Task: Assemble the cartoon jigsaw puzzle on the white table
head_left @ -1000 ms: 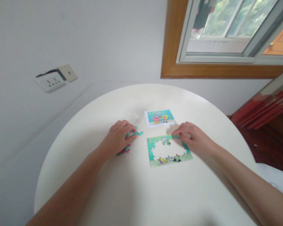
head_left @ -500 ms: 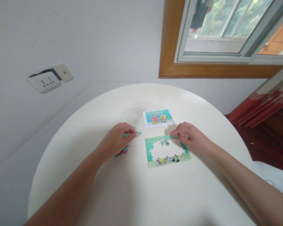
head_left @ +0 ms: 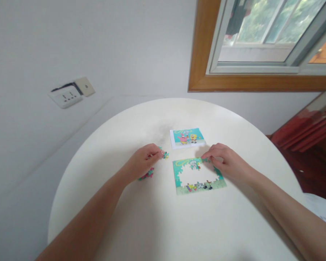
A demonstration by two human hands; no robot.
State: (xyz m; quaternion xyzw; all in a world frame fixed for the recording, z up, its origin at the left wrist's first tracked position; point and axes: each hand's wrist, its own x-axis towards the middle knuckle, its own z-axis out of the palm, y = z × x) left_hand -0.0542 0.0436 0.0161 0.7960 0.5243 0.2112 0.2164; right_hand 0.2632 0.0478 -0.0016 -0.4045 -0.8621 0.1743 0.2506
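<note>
A partly filled jigsaw puzzle [head_left: 201,190] lies flat on the white table, its border joined and most of its middle bare. My right hand [head_left: 226,159] rests over its upper right corner. Thumb and forefinger there are drawn together at the top edge; what they pinch, if anything, is hidden. To the left, my left hand [head_left: 145,161] has thumb and forefinger closed on a small puzzle piece [head_left: 165,155] at the near end of loose pieces. More loose pieces [head_left: 148,174] lie partly hidden under that hand.
A printed picture card [head_left: 187,137] of cartoon figures lies behind the puzzle on the round white table [head_left: 195,224]. A wall with a socket [head_left: 66,96] and a wood-framed window [head_left: 233,83] stands behind. A red curtain [head_left: 301,127] hangs at the right.
The view has shifted, so everything sits slightly farther right. My left fingers have moved a little toward the pieces on their right; my right hand stays at the puzzle's corner.
</note>
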